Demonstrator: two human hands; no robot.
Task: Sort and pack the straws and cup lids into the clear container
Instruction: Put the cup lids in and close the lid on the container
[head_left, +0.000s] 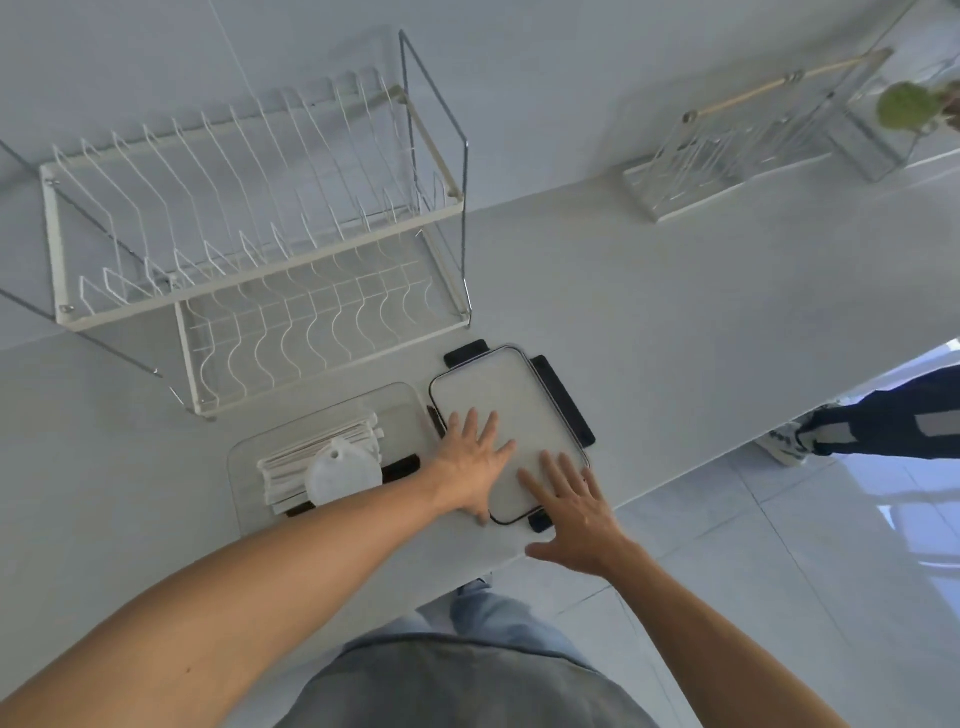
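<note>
- Head view: the left hand (470, 457) lies flat with fingers spread on the near-left part of the clear rectangular lid with four black latch flaps (511, 431). The right hand (571, 506) lies just beside it on the lid's near-right edge. Both palms are open; neither clasps anything.
- The lid rests on the pale smooth counter (675, 312), its near corner close to the counter's front edge, just under the right hand.
- Immediately left of the left hand sits the shallow clear plastic container with rounded corners (249, 457). It holds a bundle of white paper-wrapped straws (317, 457) and a stack of round translucent cup lids (340, 475) lying on top of the straws. So the packing looks done and closing remains.
- Risk: the lid is glossy, hard and thin, and flat palms give no real hold. Sliding it could push it over the front edge.
- Risk: the loose black flaps may fold under the rim when the lid is set on the container, so it seats crookedly.
- Risk: the cup-lid stack stands higher than the straws. It may hold the lid up or topple when pressed, since the ribbed discs look light and slippery.
- Risk: the left forearm passes right beside the container and could nudge it.
- Beyond the hands stands a white wire dish rack (249, 234), rigid and open-meshed, well clear of the work.
</note>
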